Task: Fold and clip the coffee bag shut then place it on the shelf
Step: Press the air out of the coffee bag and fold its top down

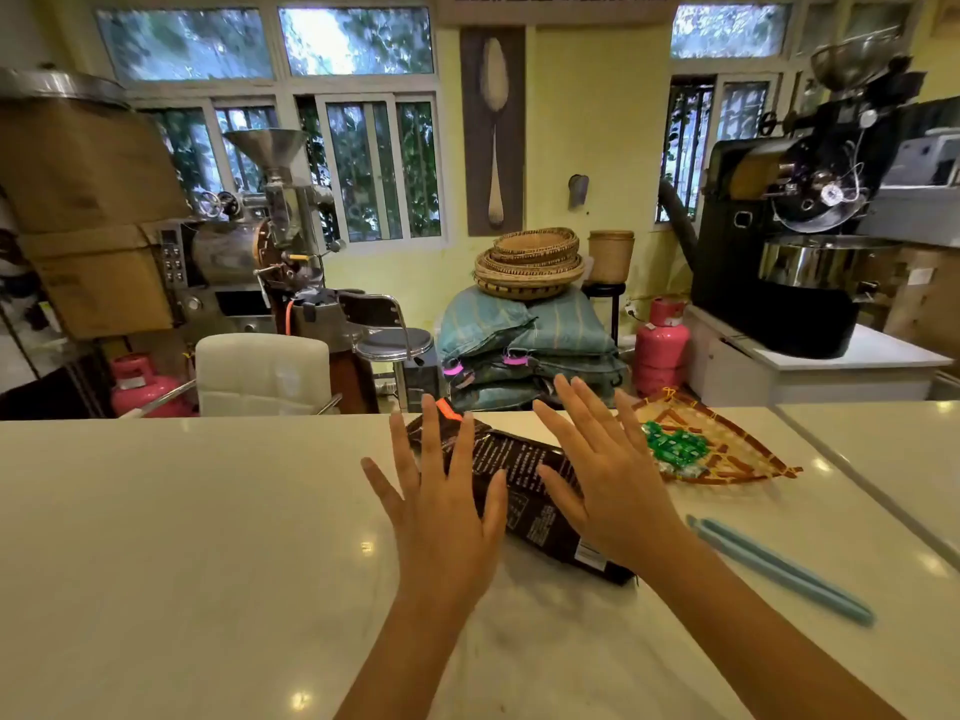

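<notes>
A dark brown coffee bag (524, 491) with white print lies flat on the white counter (182, 511), its mouth pointing away from me and an orange tab at the far end. My left hand (441, 511) hovers over the bag's left side, fingers spread, holding nothing. My right hand (608, 475) is spread over the bag's right side, also holding nothing. Whether the palms touch the bag I cannot tell. A long light-blue sealing clip (779, 569) lies on the counter to the right of my right forearm.
A woven triangular tray (727, 449) with green-wrapped sweets sits beyond the bag on the right. Behind the counter stand a white chair back (262, 374), a metal stool (395, 345), stacked sacks (524, 345), pink gas cylinders (661, 345) and roasting machines.
</notes>
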